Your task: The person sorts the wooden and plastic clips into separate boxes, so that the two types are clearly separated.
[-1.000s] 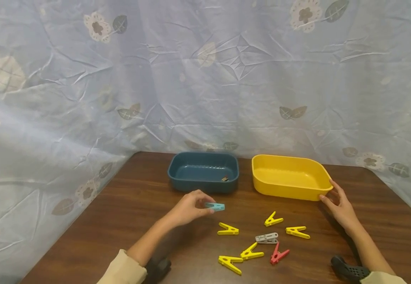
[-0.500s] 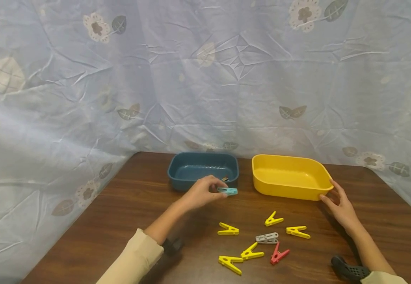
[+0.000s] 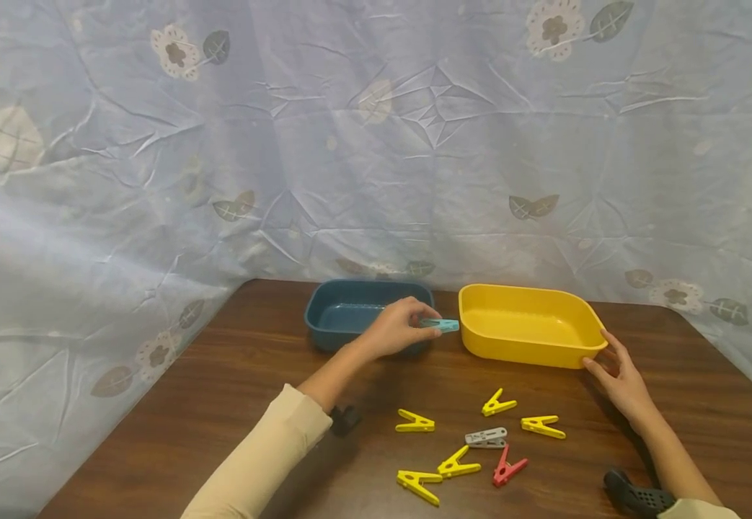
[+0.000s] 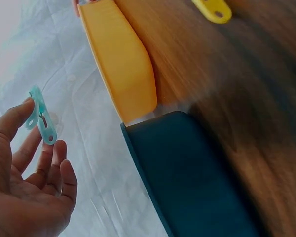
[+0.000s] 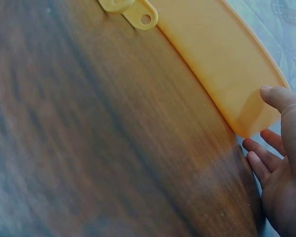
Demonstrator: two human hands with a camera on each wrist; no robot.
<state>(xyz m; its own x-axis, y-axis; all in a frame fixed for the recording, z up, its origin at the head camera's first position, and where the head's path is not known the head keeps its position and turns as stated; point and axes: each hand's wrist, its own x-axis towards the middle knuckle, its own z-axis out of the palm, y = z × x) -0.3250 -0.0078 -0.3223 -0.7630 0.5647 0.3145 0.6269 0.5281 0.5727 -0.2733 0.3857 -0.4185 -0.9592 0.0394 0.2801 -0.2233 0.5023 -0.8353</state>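
Note:
My left hand [image 3: 396,328] pinches a light blue clothespin [image 3: 443,325] between thumb and fingers, above the right end of the dark blue tub [image 3: 330,339]. The clothespin's tip stands close to the left end of the yellow tub [image 3: 525,352]. In the left wrist view the clothespin [image 4: 44,116] hangs from my thumb and fingertips. My right hand [image 3: 625,382] grips the yellow tub's right front corner, thumb on the front wall and fingers round the end. Part of the dark blue tub's inside is hidden behind my left hand.
On the brown table [image 3: 272,432] lie several yellow clothespins [image 3: 417,422], a grey clothespin [image 3: 487,437] and a red clothespin [image 3: 508,467], in front of the tubs. A flowered curtain [image 3: 376,180] hangs along the table's back edge.
My left hand has moved right and away from me with the light blue clothespin, from in front of the dark blue tub to beside the yellow tub. My right hand stays at its corner.

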